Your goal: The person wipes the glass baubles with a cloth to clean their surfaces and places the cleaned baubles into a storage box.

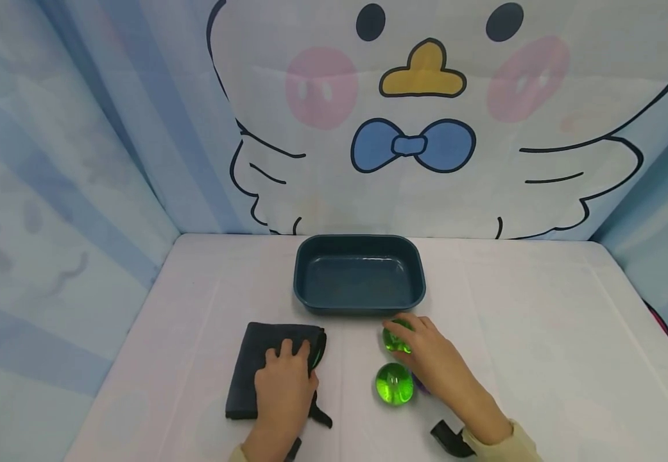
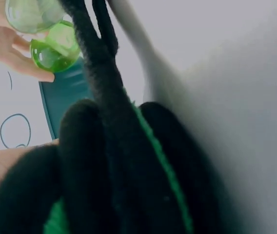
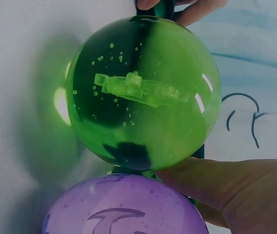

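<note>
Ball (image 1: 394, 344), green, five o'clock from tray (image 1: 359, 279), likely slick, best side-held; right hand (image 1: 428, 353) pinches it, left hand (image 1: 284, 385) loose on pouch (image 1: 247, 372).

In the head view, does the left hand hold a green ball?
No, the left hand rests on the dark fabric, while the green balls are by the right hand.

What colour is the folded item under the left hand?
Dark grey; the folded item shows best in the head view.
</note>
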`<state>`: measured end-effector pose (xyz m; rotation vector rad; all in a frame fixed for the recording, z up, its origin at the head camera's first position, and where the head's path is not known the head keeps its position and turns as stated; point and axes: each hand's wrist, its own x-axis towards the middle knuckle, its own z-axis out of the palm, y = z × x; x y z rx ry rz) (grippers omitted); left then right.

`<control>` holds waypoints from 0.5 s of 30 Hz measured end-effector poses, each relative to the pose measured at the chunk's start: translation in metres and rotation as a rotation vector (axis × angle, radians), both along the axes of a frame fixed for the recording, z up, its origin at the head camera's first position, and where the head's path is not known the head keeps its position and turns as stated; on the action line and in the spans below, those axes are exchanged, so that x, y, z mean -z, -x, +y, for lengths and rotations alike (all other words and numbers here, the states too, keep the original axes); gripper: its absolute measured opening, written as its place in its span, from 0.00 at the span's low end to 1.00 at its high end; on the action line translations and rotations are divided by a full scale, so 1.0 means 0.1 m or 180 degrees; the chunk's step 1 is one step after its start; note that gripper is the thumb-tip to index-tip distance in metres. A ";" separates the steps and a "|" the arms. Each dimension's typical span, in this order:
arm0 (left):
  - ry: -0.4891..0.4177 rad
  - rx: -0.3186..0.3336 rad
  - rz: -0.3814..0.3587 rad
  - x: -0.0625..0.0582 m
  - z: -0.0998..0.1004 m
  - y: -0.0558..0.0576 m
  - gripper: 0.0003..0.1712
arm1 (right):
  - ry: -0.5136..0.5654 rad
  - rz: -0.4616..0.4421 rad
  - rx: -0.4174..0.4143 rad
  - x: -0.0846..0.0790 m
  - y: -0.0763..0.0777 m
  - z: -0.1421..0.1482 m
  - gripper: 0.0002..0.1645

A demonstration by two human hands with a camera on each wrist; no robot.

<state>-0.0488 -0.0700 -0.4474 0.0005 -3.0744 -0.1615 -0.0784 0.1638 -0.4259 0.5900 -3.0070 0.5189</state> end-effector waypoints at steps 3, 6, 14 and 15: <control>-0.0047 -0.0009 -0.0035 -0.02 -0.02 0.01 0.27 | 0.0015 0.0007 0.0007 0.00 0.01 0.01 0.32; -0.0104 -0.0012 -0.0056 -0.03 -0.02 0.02 0.27 | 0.0000 0.0046 0.0006 0.01 0.01 0.01 0.32; -0.0309 -0.0072 -0.0085 -0.04 -0.06 0.02 0.26 | 0.0024 0.0080 -0.0013 0.04 0.01 0.03 0.32; -0.0349 -0.0081 -0.0062 -0.04 -0.07 0.02 0.25 | 0.0035 0.0086 -0.0017 0.04 0.01 0.03 0.32</control>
